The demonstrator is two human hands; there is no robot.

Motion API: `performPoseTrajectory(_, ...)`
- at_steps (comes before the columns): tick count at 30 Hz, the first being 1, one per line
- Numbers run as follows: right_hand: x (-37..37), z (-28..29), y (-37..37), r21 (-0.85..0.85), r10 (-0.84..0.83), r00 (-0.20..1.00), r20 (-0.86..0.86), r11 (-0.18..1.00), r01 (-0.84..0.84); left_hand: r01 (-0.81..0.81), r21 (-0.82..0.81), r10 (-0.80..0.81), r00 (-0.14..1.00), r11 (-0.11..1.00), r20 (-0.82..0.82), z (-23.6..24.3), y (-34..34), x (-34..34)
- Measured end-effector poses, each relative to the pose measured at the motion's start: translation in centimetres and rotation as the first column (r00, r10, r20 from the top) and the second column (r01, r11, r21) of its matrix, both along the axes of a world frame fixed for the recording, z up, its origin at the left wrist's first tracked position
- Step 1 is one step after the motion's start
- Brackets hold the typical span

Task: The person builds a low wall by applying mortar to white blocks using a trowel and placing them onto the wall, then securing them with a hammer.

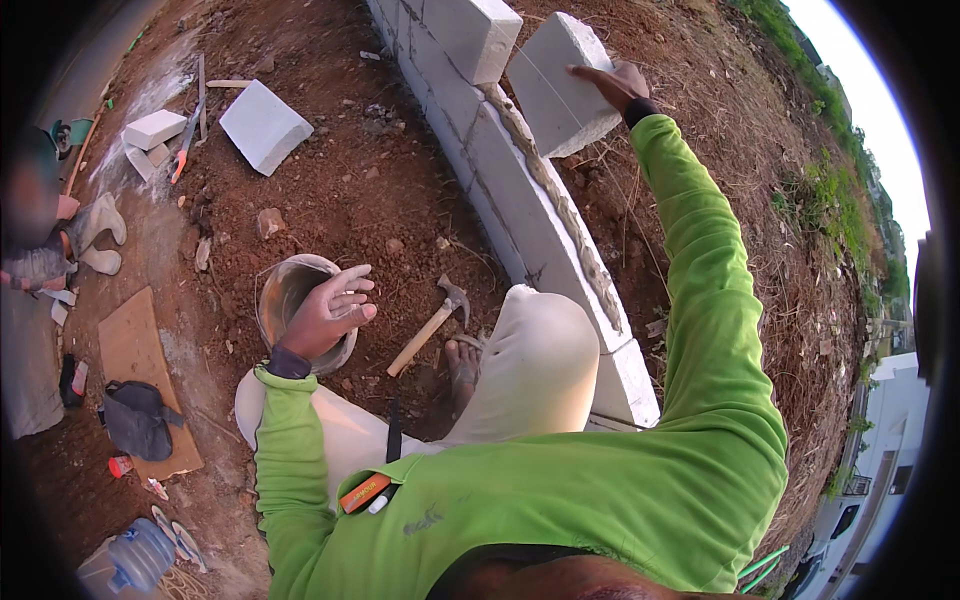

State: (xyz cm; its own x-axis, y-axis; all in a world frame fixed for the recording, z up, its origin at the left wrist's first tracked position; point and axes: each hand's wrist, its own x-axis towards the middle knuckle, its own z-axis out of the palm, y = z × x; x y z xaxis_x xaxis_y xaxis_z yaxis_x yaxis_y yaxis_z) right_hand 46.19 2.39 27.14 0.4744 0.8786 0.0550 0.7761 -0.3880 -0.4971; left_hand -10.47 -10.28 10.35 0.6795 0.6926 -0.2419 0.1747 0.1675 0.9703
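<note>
My right hand (615, 85) grips a pale grey block (555, 100), held tilted beside the low block wall (435, 90), whose lower stretch has a bead of wet mortar (560, 215) along its top. My left hand (330, 312), fingers apart and slightly curled, holds nothing over a bucket (272, 305). Right of the bucket a claw hammer (425, 330) lies on the red soil, near my bare foot (462, 372). A loose block (262, 125) lies left of the wall.
A co-worker (40, 210) is at the far left, near block offcuts (155, 130) and an orange-handled saw (182, 152). A board (135, 335) with a dark bag (140, 420) and a water jug (140, 555) are on the left. Grass (820, 200) edges the right.
</note>
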Motion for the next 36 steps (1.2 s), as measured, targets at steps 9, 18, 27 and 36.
performPoseTrajectory(9,-4.3,-1.4,5.9,-0.195,0.087,0.985,0.149,0.979,-0.057,-0.118,0.090,0.125,0.990,0.989,-0.067,-0.4,0.1,-1.2)
performPoseTrajectory(18,-5.1,-3.1,6.7,-0.072,0.167,0.969,0.183,0.985,-0.156,-0.117,0.205,0.146,0.980,0.972,-0.135,-1.3,0.7,-2.5)
performPoseTrajectory(27,-3.9,-4.3,8.3,-0.085,0.175,0.952,0.250,0.984,-0.158,-0.041,0.257,0.083,0.985,0.965,-0.153,-0.8,2.5,0.4)
performPoseTrajectory(36,-2.0,-5.5,8.7,-0.118,0.187,0.918,0.349,0.981,-0.155,0.063,0.245,-0.011,0.978,0.967,-0.208,-2.2,4.4,2.7)
